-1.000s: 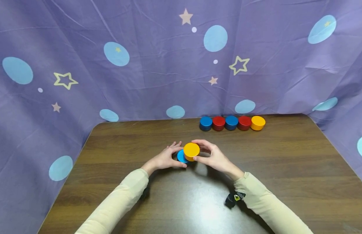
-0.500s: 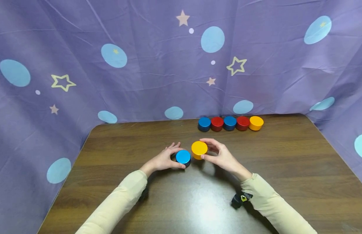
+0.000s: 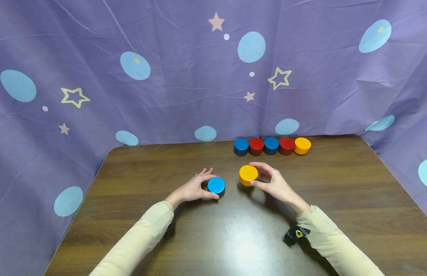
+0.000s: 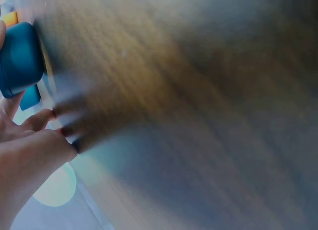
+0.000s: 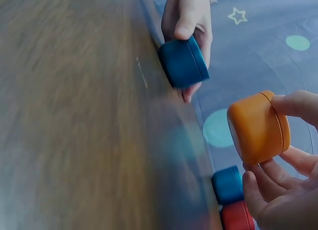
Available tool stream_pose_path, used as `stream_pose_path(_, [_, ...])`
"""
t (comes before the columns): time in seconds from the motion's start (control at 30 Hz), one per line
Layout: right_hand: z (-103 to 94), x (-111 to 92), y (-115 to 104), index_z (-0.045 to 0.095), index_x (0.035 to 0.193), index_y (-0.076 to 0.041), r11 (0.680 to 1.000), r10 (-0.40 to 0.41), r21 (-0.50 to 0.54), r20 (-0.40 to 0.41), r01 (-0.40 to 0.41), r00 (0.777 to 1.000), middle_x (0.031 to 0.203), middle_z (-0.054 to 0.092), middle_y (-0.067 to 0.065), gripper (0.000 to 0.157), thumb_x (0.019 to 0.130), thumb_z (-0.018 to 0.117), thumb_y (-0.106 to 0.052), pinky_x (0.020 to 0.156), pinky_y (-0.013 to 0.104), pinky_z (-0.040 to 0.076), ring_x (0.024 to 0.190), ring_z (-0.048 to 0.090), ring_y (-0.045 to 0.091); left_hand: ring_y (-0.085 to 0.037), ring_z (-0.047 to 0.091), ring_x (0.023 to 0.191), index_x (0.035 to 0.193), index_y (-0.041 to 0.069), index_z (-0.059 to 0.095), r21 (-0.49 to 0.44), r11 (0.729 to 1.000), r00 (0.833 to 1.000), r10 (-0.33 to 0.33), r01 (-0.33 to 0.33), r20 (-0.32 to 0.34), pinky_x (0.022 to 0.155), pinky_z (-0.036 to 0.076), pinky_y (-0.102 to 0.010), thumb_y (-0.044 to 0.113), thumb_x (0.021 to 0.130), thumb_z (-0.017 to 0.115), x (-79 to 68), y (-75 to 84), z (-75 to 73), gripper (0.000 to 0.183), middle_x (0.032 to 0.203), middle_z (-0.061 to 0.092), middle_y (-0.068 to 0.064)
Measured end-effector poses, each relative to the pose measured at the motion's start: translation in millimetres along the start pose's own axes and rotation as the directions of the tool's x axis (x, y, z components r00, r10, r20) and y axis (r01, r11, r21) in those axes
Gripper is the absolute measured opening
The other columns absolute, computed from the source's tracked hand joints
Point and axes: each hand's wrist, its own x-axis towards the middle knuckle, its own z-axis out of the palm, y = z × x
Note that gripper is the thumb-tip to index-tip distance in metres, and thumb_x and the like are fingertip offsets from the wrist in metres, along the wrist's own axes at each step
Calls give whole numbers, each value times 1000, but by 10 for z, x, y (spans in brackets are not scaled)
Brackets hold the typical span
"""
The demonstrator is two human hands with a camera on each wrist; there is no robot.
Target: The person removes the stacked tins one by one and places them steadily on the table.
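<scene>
In the head view a round blue tin (image 3: 216, 185) stands upright near the middle of the table, its lid a brighter blue than its side. My left hand (image 3: 195, 188) grips it between thumb and index finger, the other fingers spread toward the back. To its right, my right hand (image 3: 273, 185) holds a yellow-orange tin (image 3: 248, 175) by its side, with a shadow below it. The right wrist view shows this orange tin (image 5: 258, 128) raised off the wood, thumb at the lid's rim and fingers underneath. Beyond it, the blue tin (image 5: 184, 62) sits in the left hand.
Along the table's (image 3: 147, 161) back edge stands a row of similar tins: a blue one (image 3: 241, 147), a red one (image 3: 256, 146), another blue one (image 3: 271, 145), another red one (image 3: 286, 146) and a yellow one (image 3: 302, 146). A patterned purple curtain (image 3: 185, 57) hangs behind.
My right hand has carried the yellow-orange tin rightward, away from over the blue tin, whose lid is now fully in view. The left hand keeps its grip on the blue tin, nearly still.
</scene>
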Motion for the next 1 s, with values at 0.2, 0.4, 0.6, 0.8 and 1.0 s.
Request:
stream_pose_path(0.2, [-133,-56,39,49,133,7,1000,8,-12,-10,-8,1000,127,56,22,56,82,71,4,98,29,43,114,54,36,-42,7,143,133,12,57,-5,1000,1000,-3,3,-5,110,3,-62,28,78,82,2,-16,2,62,153,26,-22])
stream_pose_path(0.4, [-340,-79,105,49,132,8,999,-9,-33,-53,8,999,124,57,26,53,83,70,6,93,21,44,109,58,28,-41,7,143,134,11,57,-1,1000,1000,-1,1,3,110,4,-61,30,79,81,5,6,6,63,153,26,-22])
stream_pose_path(0.6, [-579,-103,106,47,133,10,999,-13,-37,-115,9,993,127,54,27,53,85,69,5,92,18,44,108,57,11,-41,8,143,133,11,58,-9,1000,1000,-2,2,-12,110,3,-62,28,78,82,0,18,-1,62,152,27,-22])
stream_pose_path(0.8, [-792,-144,99,46,134,9,999,5,-51,-166,-13,986,127,55,23,53,86,69,2,91,17,44,107,56,5,-40,7,143,133,11,58,-9,1000,1000,-4,4,-11,110,3,-61,28,78,82,8,10,2,63,152,27,-22])
stream_pose_path(1.0, [-906,-189,113,45,135,8,995,36,-87,-200,-54,979,128,54,22,54,88,69,-2,90,15,44,106,55,3,-41,7,143,133,11,57,-4,1000,1000,-5,5,-5,110,3,-62,28,78,82,8,18,3,63,152,27,-22])
